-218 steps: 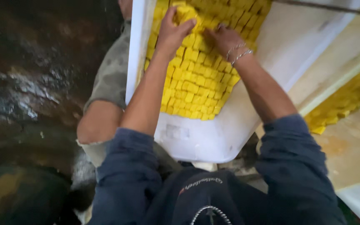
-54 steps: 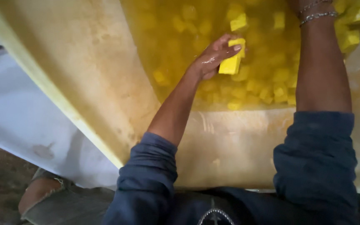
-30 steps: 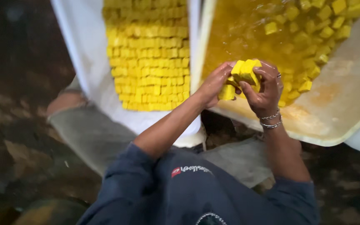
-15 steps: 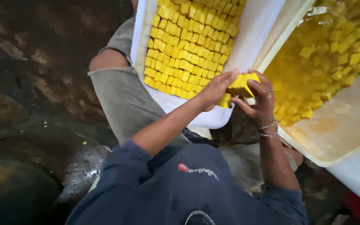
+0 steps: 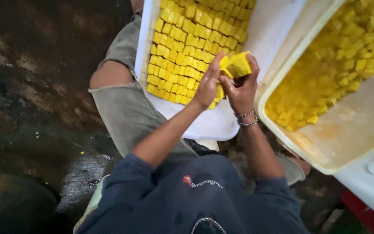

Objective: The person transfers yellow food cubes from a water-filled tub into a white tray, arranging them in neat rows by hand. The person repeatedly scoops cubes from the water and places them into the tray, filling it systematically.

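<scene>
Wet dark floor below. White tray packed with rows of yellow cubes rests on lap. Left hand and right hand together clasp handful of yellow blocks over tray's near edge. Cream tub with loose cubes in yellowish liquid sits just right.

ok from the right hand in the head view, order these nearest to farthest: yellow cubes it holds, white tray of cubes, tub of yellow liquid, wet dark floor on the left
1. Yellow cubes: in the grip of the right hand.
2. White tray: just left, under the hands.
3. Tub: to the right, a little farther.
4. Wet floor: far left, past the knee.
</scene>
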